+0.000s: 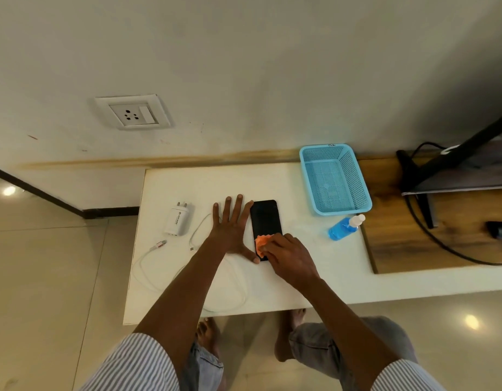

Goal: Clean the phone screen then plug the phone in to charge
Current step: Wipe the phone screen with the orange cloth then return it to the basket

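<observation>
A black phone [265,220] lies screen-up on the white table [314,277]. My left hand [232,228] rests flat beside it with fingers spread, its forefinger and thumb touching the phone's left edge. My right hand [289,256] presses an orange cloth [262,241] onto the lower end of the screen. A white charger adapter [177,220] lies to the left, and a white cable [148,275] loops over the table's left front. A wall socket [132,112] sits on the wall above.
A blue mesh basket [355,179] stands at the back right of the table. A bottle of blue liquid [344,227] lies on its side right of the phone. Further right are a wooden surface [399,244], a monitor stand [413,176] and black cords.
</observation>
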